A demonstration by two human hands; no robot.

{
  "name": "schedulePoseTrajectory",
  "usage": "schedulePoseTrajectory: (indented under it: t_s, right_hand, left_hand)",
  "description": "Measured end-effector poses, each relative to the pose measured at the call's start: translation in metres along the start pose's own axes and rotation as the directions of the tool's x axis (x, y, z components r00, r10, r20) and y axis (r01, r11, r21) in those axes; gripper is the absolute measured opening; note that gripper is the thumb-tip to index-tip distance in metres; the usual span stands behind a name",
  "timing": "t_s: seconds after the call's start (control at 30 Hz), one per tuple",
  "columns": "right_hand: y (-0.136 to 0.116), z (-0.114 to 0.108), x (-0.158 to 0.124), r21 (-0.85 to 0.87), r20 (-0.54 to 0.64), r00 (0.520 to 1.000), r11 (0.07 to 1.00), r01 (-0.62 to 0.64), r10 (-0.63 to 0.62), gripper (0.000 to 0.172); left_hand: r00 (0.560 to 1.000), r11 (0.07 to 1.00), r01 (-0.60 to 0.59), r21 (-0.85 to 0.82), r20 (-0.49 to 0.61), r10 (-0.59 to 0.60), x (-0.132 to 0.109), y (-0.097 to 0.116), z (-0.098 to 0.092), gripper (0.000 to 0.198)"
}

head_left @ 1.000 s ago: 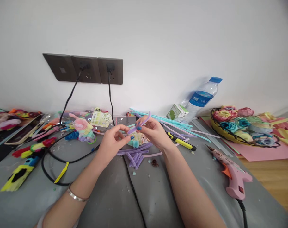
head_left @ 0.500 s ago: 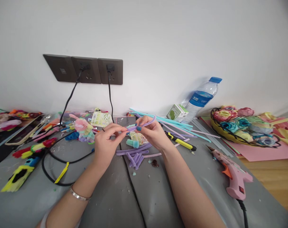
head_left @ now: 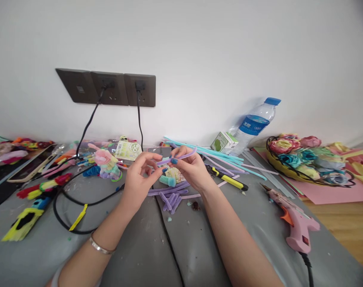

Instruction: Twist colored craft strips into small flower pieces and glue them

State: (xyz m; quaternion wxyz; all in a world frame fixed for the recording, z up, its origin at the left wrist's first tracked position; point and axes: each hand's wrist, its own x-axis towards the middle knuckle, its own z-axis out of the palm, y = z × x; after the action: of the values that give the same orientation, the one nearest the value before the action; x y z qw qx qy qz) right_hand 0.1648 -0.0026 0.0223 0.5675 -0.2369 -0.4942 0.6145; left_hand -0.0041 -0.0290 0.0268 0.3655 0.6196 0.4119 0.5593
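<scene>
A light purple pipe cleaner (head_left: 185,156) is pinched between the thumb and fingers of my right hand (head_left: 191,167). Its left end points at my left hand (head_left: 139,175), whose thumb and fingers are parted around that end; whether they touch it is hard to see. Below my hands lie several folded purple pipe cleaners (head_left: 171,200) and a turquoise pipe cleaner bundle (head_left: 167,181). Behind my right hand, long light blue pipe cleaners (head_left: 220,154) are spread on the grey table.
To the right are a yellow utility knife (head_left: 229,180), a pink glue gun (head_left: 299,223), a leaning water bottle (head_left: 254,125) and a basket of paper flowers (head_left: 307,175). A black cable (head_left: 169,239) runs under my hands. A pipe-cleaner figure (head_left: 107,161) stands at left.
My left thumb and fingers have come apart from their pinch on the pipe cleaner's left end. My right hand keeps its grip in about the same place.
</scene>
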Motion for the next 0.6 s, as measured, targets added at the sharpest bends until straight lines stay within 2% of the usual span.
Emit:
schedulePoseTrajectory:
  t_s: [0.1,0.27,0.37,0.6]
  right_hand:
    - [0.0016,0.0029,-0.0008,-0.011,0.039,0.999,1.000,-0.024,0.024,0.027]
    - [0.0033,0.0030,-0.0025,-0.019,0.115,0.991,0.998,-0.062,0.064,0.023]
    - [0.0038,0.0021,-0.0035,-0.086,0.141,0.987,0.994,-0.064,0.076,0.019]
    - [0.0013,0.0051,-0.0038,-0.177,0.091,0.996,0.984,-0.001,0.018,0.020]
  left_hand:
    - [0.992,0.973,0.123,-0.197,0.035,-0.118,-0.0001,-0.0029,0.0046,0.013]
    - [0.970,0.879,0.227,-0.420,0.013,-0.244,-0.0002,-0.0050,0.0086,0.017]
    - [0.959,0.832,0.242,-0.500,-0.009,-0.284,0.0005,-0.0053,0.0091,0.022]
    - [0.919,0.726,0.315,-0.612,0.004,-0.395,0.0021,-0.0035,0.0106,0.029]
